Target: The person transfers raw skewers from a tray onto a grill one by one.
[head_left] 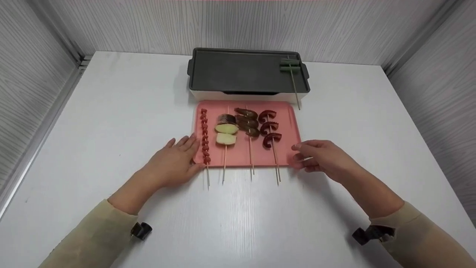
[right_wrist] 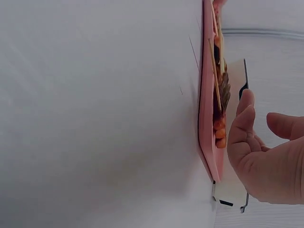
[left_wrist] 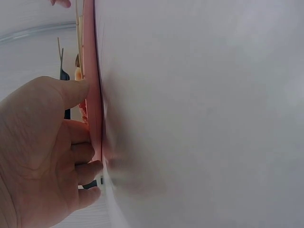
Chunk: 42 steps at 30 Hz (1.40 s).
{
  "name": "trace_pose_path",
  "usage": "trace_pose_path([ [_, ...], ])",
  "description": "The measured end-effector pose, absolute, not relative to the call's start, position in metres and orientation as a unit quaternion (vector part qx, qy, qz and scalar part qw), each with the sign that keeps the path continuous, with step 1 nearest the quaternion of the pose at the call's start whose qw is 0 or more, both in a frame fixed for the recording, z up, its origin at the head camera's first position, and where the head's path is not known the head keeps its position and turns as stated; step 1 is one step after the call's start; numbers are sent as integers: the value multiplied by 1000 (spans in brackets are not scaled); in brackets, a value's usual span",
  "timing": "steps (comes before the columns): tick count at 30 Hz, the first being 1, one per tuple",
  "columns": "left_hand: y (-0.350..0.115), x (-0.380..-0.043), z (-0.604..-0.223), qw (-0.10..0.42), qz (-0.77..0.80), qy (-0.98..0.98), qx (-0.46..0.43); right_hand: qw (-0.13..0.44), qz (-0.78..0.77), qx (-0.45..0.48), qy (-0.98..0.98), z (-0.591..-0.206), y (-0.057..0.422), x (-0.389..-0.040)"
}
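Room: pale wood-grain panels (head_left: 238, 22) stand behind a white table (head_left: 230, 223).
Griddle: the black griddle plate (head_left: 238, 72) bears one skewer of green vegetable pieces (head_left: 290, 68) at its right end, its stick jutting over the front edge.
Pink tray: the tray (head_left: 238, 158) lies just in front of the griddle plate, carrying four skewers: small red pieces (head_left: 205, 137), pale slices with a dark-skinned piece (head_left: 226, 128), shrimp-like curls (head_left: 247, 122) and octopus-like tentacles (head_left: 269, 127).
Skewer count: one on the plate, four on the tray; I'd judge the work at an early stage.
Left hand: the left hand (head_left: 174, 160) has thumb and fingertips against the tray's left side, grasping nothing.
Right hand: the right hand (head_left: 323, 158), fingers loosely bent, holds nothing beside the tray's right edge; contact there I cannot tell.
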State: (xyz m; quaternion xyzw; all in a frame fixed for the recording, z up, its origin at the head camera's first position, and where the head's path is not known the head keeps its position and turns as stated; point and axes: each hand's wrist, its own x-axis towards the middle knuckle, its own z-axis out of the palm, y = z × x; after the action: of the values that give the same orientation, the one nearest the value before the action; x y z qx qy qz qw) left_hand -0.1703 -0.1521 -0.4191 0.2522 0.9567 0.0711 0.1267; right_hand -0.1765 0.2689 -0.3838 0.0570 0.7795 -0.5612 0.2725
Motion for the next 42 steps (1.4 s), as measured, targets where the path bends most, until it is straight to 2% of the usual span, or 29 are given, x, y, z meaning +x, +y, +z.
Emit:
trace_pose_path([
  [15, -154, -170, -419, 129, 82, 957, 246, 322, -575, 81, 748, -405, 243, -144],
  [26, -153, -169, -420, 131, 76, 956, 249, 346, -589, 86, 725, -415, 230, -142],
  [42, -153, -170, -419, 126, 72, 958, 247, 346, -603, 67, 715, -415, 234, -140],
])
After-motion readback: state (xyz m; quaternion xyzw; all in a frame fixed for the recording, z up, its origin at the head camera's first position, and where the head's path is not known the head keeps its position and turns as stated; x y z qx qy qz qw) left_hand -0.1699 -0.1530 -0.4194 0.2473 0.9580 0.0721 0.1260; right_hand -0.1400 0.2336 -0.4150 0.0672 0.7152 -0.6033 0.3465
